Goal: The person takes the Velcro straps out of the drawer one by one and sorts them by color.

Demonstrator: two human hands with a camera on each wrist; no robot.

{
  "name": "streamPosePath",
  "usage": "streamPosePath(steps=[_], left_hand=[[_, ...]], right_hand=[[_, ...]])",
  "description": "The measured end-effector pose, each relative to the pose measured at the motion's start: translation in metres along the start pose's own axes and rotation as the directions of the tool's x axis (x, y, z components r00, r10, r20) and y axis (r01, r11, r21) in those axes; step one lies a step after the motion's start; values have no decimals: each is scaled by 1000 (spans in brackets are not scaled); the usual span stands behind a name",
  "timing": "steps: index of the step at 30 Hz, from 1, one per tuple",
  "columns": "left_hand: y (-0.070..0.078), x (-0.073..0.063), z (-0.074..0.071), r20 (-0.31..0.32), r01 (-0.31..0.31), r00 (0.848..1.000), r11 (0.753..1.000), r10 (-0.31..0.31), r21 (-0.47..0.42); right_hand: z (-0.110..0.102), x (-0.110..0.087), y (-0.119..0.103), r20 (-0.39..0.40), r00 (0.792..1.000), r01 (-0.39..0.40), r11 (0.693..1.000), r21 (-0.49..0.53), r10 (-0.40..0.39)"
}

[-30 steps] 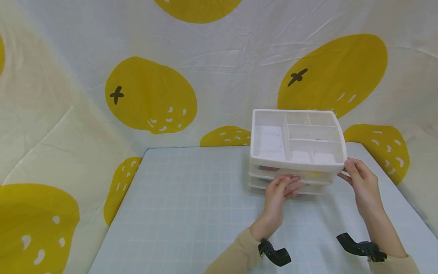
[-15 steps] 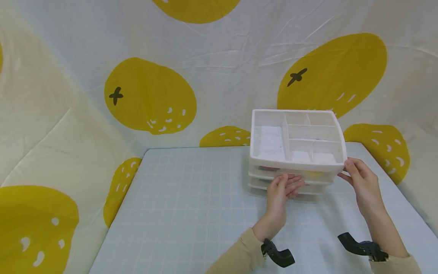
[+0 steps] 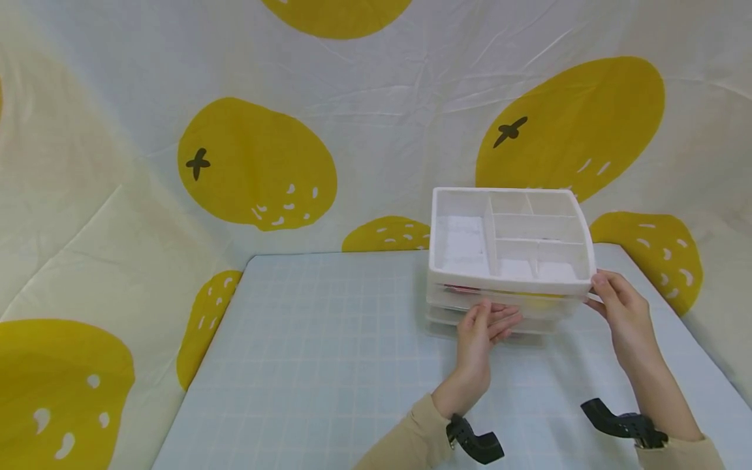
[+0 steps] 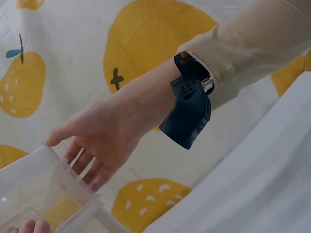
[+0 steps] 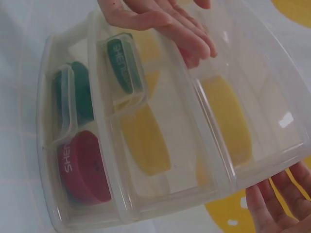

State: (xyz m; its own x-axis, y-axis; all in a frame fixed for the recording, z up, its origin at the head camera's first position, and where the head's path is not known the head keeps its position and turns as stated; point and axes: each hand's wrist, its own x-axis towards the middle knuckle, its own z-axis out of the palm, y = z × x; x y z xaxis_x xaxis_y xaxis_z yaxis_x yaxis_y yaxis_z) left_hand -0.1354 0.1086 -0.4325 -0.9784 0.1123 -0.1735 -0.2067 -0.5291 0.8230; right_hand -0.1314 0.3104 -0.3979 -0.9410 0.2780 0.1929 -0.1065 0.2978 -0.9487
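Note:
A white plastic drawer organizer point(image 3: 499, 280) with clear drawers stands at the right of the table. My left hand point(image 3: 474, 349) reaches across its front, fingertips hooked at the handle of the top drawer point(image 3: 455, 297), which sticks out slightly. My right hand point(image 3: 630, 323) pinches the organizer's right front corner, thumb on the rim and fingers below. Through the clear fronts in the right wrist view show a dark red rounded thing point(image 5: 82, 167) and a green one point(image 5: 121, 65), both with white lettering, and a yellow curved one point(image 5: 226, 121). The left wrist view shows only the left fingertips point(image 4: 34, 226).
Open compartments divide the organizer's top tray. A pale blue checked cloth point(image 3: 329, 339) covers the table. Close behind hangs a white curtain point(image 3: 382, 117) printed with yellow fruit. Each wrist wears a black camera mount point(image 3: 474, 440).
The top drawer has come forward a little, and the red and yellow things inside show more. My left hand has shifted slightly right since the first frame; my right hand stays at the corner.

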Motion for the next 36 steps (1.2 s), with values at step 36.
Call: streamPosePath(steps=[36], left_hand=[[3,-56,-16,-5,187,982,982,-187,41]], right_hand=[[-10,5,2,125,992,-6,999,-32,10]])
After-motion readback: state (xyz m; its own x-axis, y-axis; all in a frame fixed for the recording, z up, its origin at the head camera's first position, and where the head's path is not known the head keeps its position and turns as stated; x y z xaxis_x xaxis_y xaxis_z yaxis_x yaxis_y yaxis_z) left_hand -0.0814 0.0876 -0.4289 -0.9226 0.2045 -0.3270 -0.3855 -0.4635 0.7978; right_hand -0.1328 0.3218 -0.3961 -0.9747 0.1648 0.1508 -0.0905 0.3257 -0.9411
